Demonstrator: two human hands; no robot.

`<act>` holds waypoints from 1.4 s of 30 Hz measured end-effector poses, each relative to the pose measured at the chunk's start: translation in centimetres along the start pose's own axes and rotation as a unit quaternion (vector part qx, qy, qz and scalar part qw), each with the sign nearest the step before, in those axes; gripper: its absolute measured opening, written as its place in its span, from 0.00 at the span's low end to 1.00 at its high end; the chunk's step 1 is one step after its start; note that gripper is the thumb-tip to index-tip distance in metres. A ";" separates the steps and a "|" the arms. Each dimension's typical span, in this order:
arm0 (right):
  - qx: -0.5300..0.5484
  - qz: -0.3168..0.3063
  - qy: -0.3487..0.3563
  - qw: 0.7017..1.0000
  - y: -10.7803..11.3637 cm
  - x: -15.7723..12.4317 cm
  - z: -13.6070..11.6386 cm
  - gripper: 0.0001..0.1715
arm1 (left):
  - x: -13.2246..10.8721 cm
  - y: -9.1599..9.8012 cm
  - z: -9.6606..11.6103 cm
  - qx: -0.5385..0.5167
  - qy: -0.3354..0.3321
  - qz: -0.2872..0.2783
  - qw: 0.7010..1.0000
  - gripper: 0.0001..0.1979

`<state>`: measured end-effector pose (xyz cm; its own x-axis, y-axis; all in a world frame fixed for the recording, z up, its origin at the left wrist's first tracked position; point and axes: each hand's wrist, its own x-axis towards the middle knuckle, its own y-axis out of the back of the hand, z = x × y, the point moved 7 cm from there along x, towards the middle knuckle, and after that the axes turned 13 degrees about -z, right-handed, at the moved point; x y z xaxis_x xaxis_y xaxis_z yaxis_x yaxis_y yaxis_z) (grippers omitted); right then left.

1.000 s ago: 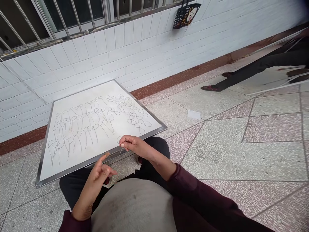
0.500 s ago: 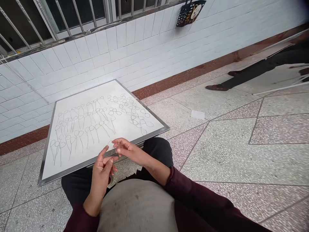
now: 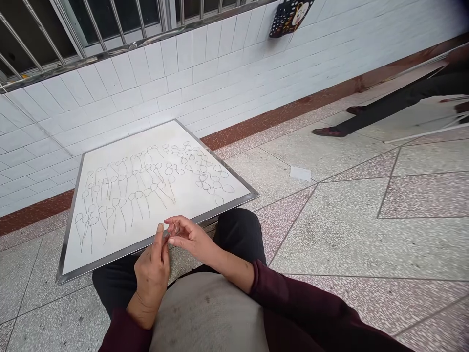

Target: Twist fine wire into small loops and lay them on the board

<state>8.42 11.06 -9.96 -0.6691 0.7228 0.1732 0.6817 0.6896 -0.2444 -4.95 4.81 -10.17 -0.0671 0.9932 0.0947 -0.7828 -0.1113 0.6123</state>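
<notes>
My left hand (image 3: 151, 271) is closed, its thumb pointing up and its fingers partly hidden behind it. Beside it, my right hand (image 3: 194, 239) curls its thumb and fingers around a thin wire (image 3: 176, 228), most of which the hands cover. Both hands meet over the near edge of a white board (image 3: 120, 244) with a grey metal frame. On the board lie rows of thin looped wires (image 3: 93, 221) with long tails. Toward its right side are clusters of multi-loop wire shapes (image 3: 205, 182).
The board rests near my knees (image 3: 240, 232), close to a white tiled wall (image 3: 146, 68) with a barred window. A dark patterned bag (image 3: 289, 18) hangs on the wall. Another person's legs (image 3: 381, 110) stretch out at right. A white paper piece (image 3: 300, 173) lies on the floor.
My left hand has turned, its thumb now raised and its fingers closed. My right hand has shifted slightly left and down, against the left. The wires on the board stay put.
</notes>
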 end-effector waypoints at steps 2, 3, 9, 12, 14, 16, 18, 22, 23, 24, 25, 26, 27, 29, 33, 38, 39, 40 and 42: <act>0.016 0.004 -0.001 1.000 0.0 0.1 0.0 0.22 | 0.1 -0.1 0.3 -0.017 -0.006 -0.014 1.000 0.23; 0.025 0.003 -0.002 1.000 0.0 0.1 0.1 0.22 | 0.1 -0.2 0.5 -0.031 -0.001 -0.026 0.999 0.25; 0.049 -0.010 0.005 0.999 -0.2 -0.1 0.0 0.26 | 0.1 -0.8 0.7 -0.177 0.047 -0.070 0.981 0.30; 0.039 -0.007 0.008 0.999 -0.1 -0.3 -0.1 0.24 | 0.2 -1.0 0.4 -0.234 0.065 -0.071 0.967 0.32; 0.015 -0.005 0.004 1.000 0.1 -0.3 -0.2 0.22 | 0.2 -1.3 0.1 -0.271 0.079 -0.078 0.956 0.33; -0.013 0.000 0.002 1.000 0.3 -0.3 -0.2 0.21 | 0.2 -1.5 -0.2 -0.300 0.088 -0.087 0.946 0.33; -0.030 0.005 -0.007 0.999 0.6 -0.2 -0.2 0.23 | 0.2 -1.8 -0.4 -0.317 0.092 -0.097 0.939 0.32; -0.049 -0.003 -0.047 0.998 0.9 0.0 0.1 0.27 | 0.4 -2.1 -0.5 -0.354 0.088 -0.109 0.925 0.30; -0.059 -0.009 -0.055 0.997 0.9 0.1 0.0 0.28 | 0.5 -2.1 -0.4 -0.366 0.085 -0.106 0.921 0.30; -0.070 -0.017 -0.060 0.996 0.9 0.1 0.0 0.28 | 0.6 -2.0 -0.4 -0.377 0.083 -0.101 0.917 0.29; -0.082 -0.028 -0.065 0.994 0.8 0.3 -0.1 0.29 | 0.7 -2.0 -0.3 -0.387 0.081 -0.096 0.913 0.28; -0.093 -0.041 -0.067 0.993 0.7 0.4 -0.1 0.29 | 0.9 -2.0 -0.3 -0.398 0.081 -0.094 0.909 0.28; -0.104 -0.054 -0.069 0.991 0.7 0.6 -0.2 0.29 | 1.0 -2.1 -0.3 -0.411 0.084 -0.092 0.903 0.28; -0.123 -0.074 -0.069 0.987 0.5 0.9 -0.3 0.29 | 1.3 -2.3 -0.5 -0.443 0.096 -0.087 0.887 0.27; -0.122 -0.072 -0.069 0.988 0.5 1.6 -0.2 0.27 | 1.7 -2.5 -1.0 -0.515 0.116 -0.070 0.847 0.26; -0.115 -0.054 -0.070 0.989 0.2 2.1 0.2 0.26 | 1.7 -3.1 -1.4 -0.578 0.134 -0.071 0.802 0.26; -0.115 -0.055 -0.071 0.989 0.1 2.2 0.3 0.26 | 1.7 -3.1 -1.4 -0.585 0.135 -0.065 0.797 0.26; -0.114 -0.058 -0.072 0.989 0.0 2.2 0.4 0.26 | 1.7 -3.0 -1.5 -0.590 0.132 -0.056 0.794 0.25; -0.114 -0.066 -0.075 0.988 -0.1 2.3 0.5 0.25 | 1.7 -2.8 -1.6 -0.592 0.123 -0.039 0.795 0.24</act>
<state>6.63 12.64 -9.97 -0.7816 0.6224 0.0422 0.6228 0.7824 -0.0055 -3.85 6.86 -13.02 0.0054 0.9883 -0.1527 -0.8141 -0.0843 -0.5746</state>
